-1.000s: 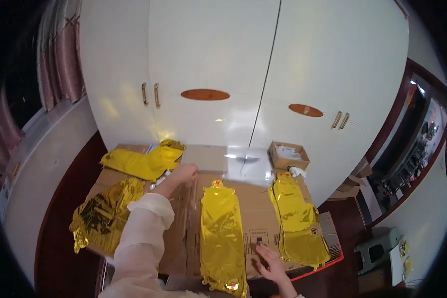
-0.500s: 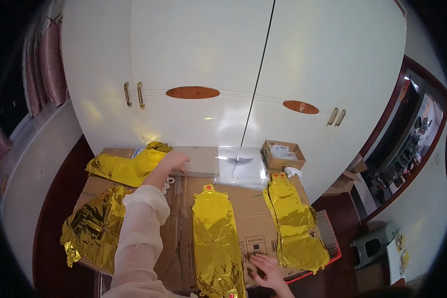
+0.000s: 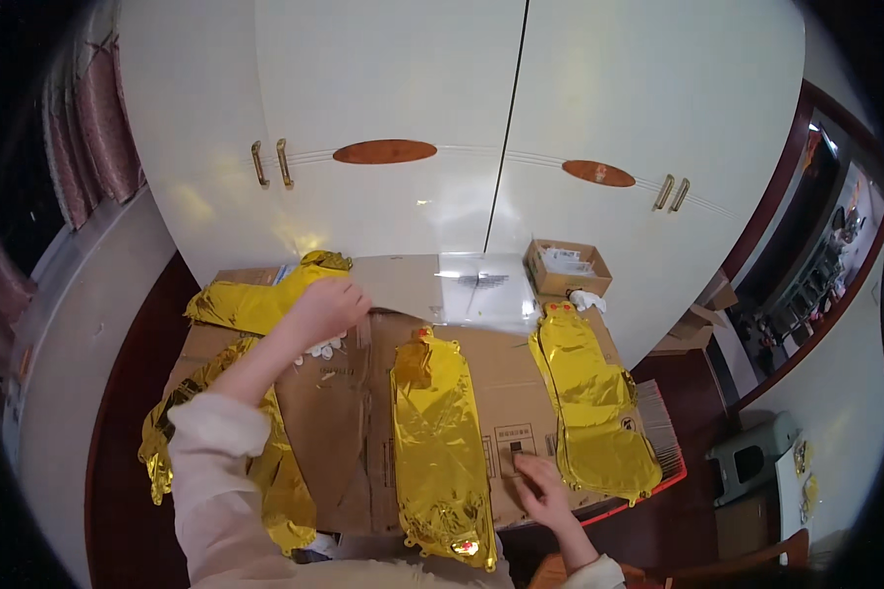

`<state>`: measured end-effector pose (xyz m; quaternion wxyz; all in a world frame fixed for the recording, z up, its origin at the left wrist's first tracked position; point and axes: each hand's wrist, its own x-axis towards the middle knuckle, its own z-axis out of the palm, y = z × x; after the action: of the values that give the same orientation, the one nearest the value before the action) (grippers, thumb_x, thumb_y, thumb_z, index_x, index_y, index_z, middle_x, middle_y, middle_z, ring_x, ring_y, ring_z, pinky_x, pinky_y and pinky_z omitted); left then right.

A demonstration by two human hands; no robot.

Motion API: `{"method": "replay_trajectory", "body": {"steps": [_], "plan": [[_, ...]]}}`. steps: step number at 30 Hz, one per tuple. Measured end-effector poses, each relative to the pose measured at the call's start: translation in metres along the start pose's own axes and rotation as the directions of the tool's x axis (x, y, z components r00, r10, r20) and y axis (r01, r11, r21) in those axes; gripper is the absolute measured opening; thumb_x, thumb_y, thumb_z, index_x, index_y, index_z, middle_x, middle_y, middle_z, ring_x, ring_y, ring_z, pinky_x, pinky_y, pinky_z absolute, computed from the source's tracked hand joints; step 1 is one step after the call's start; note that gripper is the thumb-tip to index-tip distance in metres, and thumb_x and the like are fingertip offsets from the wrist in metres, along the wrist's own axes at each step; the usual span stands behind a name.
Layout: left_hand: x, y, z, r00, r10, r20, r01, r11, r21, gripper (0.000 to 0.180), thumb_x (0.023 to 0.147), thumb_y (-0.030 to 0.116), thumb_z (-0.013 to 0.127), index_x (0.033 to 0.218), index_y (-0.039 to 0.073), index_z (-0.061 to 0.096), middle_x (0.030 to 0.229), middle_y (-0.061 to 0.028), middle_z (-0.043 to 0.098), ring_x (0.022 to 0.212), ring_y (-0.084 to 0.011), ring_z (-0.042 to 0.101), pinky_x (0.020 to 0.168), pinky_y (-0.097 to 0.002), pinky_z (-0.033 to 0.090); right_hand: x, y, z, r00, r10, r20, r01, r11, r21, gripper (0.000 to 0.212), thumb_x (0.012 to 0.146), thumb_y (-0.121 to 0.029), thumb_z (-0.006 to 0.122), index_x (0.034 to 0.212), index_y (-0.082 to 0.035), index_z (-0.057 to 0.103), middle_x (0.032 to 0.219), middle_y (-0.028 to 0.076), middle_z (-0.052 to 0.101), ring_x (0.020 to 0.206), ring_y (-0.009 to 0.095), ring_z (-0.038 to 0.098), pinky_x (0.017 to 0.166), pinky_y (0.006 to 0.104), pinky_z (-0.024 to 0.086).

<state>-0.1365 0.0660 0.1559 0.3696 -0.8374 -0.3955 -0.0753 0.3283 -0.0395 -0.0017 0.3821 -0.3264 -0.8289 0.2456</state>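
My left hand (image 3: 336, 306) reaches to the back of the cardboard-covered work surface, its fingers pinched at the near left corner of a flat greyish cardboard sheet (image 3: 398, 278). Small white pieces (image 3: 326, 348) lie just below that wrist. On the right, my right hand (image 3: 542, 489) rests with fingers apart on the cardboard (image 3: 506, 398), holding nothing. Between the hands a flat gold foil balloon (image 3: 440, 432) stretches front to back. Another foil balloon (image 3: 594, 412) lies to the right of it. More gold foil (image 3: 250, 304) lies at the back left, and a crumpled foil piece (image 3: 285, 481) shows partly behind my left forearm.
A clear plastic bag (image 3: 486, 290) lies beside the cardboard sheet. Behind the right balloon stands an open cardboard box (image 3: 568, 267) with white packets. A red-edged tray of thin sticks (image 3: 663, 432) borders the right side. White cabinet doors (image 3: 383, 79) rise behind; a grey stool (image 3: 753, 456) stands at right.
My left hand has closed at the sheet's corner, and the sheet's near edge now slants. My right hand stays on the cardboard. The whole view has shifted slightly.
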Motion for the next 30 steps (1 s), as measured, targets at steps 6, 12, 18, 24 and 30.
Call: {"method": "replay_trajectory", "body": {"steps": [6, 12, 18, 24, 30], "plan": [[-0.03, 0.128, -0.085, 0.995, 0.087, -0.053, -0.088, 0.996, -0.015, 0.011, 0.064, 0.016, 0.063, 0.068, 0.012, 0.054, 0.068, 0.0003, 0.049, 0.066, -0.0146, 0.054, 0.053, -0.0286, 0.044, 0.069, -0.013, 0.003, 0.765, 0.512, 0.389, -0.499, 0.091, 0.862, 0.06, 0.099, -0.025, 0.055, 0.15, -0.008, 0.028, 0.127, 0.01, 0.058, 0.111, 0.023, 0.06, 0.096, 0.0364, 0.048], [-0.045, 0.203, -0.069, 0.993, 0.093, -0.071, -0.107, 0.968, -0.229, 0.008, 0.071, 0.016, 0.062, 0.073, 0.012, 0.056, 0.072, 0.0007, 0.05, 0.068, -0.0138, 0.054, 0.056, -0.0273, 0.046, 0.113, 0.004, 0.03, 0.812, 0.489, 0.318, -0.57, 0.545, 0.615, 0.083, 0.091, -0.003, 0.064, 0.155, -0.012, 0.012, 0.121, 0.016, 0.061, 0.108, 0.02, 0.061, 0.086, 0.0333, 0.053], [-0.051, 0.204, -0.05, 0.999, -0.029, -0.037, 0.003, 0.834, -0.552, 0.01, 0.078, 0.017, 0.063, 0.085, 0.01, 0.061, 0.087, -0.0009, 0.06, 0.089, -0.0204, 0.062, 0.073, -0.0318, 0.053, 0.109, 0.023, 0.045, 0.81, 0.487, 0.329, -0.586, 0.631, 0.509, 0.085, 0.085, 0.006, 0.064, 0.154, -0.003, 0.015, 0.135, 0.019, 0.052, 0.121, 0.025, 0.054, 0.1, 0.0351, 0.045], [-0.055, 0.2, 0.001, 0.99, -0.04, 0.137, 0.116, 0.784, -0.61, 0.039, 0.088, 0.023, 0.061, 0.126, 0.017, 0.057, 0.136, -0.0053, 0.053, 0.133, -0.0302, 0.044, 0.109, -0.0457, 0.035, 0.092, 0.068, 0.071, 0.937, 0.319, 0.139, -0.348, 0.868, 0.353, 0.078, 0.085, -0.001, 0.067, 0.15, 0.002, 0.024, 0.144, 0.025, 0.044, 0.135, 0.033, 0.043, 0.111, 0.0373, 0.036], [-0.052, 0.205, 0.021, 0.97, 0.024, 0.241, 0.138, 0.764, -0.631, 0.049, 0.093, 0.032, 0.056, 0.141, 0.027, 0.048, 0.152, -0.0051, 0.039, 0.141, -0.0358, 0.033, 0.113, -0.059, 0.024, 0.096, 0.018, 0.056, 0.903, 0.406, 0.136, -0.416, 0.908, 0.054, 0.075, 0.085, -0.011, 0.069, 0.149, -0.003, 0.03, 0.141, 0.026, 0.045, 0.128, 0.04, 0.048, 0.105, 0.0413, 0.042]]}}
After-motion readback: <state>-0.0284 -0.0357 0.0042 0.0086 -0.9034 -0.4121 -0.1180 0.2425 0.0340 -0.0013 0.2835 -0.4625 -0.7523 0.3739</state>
